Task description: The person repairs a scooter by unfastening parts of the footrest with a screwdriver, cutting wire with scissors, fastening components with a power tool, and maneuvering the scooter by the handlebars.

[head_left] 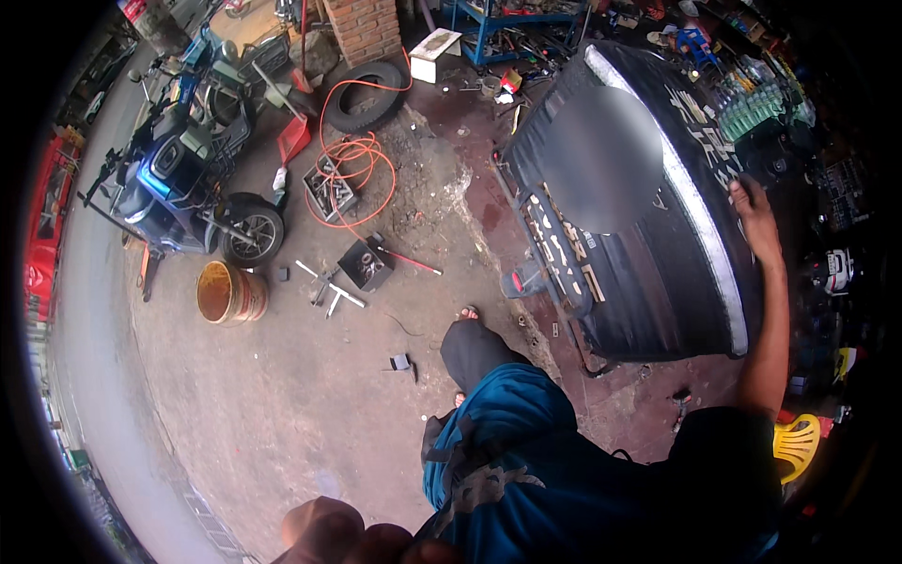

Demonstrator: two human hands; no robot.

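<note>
On the right stands a bulky black body (648, 273), like the end of a small vehicle, with a white stripe along its upper edge and a bar along its near side. My right arm reaches out to it. My right hand (754, 221) lies on its dark top, fingers stretched forward beside several silver-coloured pieces (695, 113) laid there. I see nothing gripped in it. At the lower edge shows my left hand (324, 531), its fingers curled in and cut off by the frame. What it may hold is hidden.
A blue scooter (174, 174) and a tan bucket (225, 293) stand left. An orange hose (362, 164) loops near a tyre (366, 97) and a box of metal parts (331, 191). A cross-shaped wrench (329, 289) lies by a black bin (366, 265). A yellow stool (797, 446) stands right.
</note>
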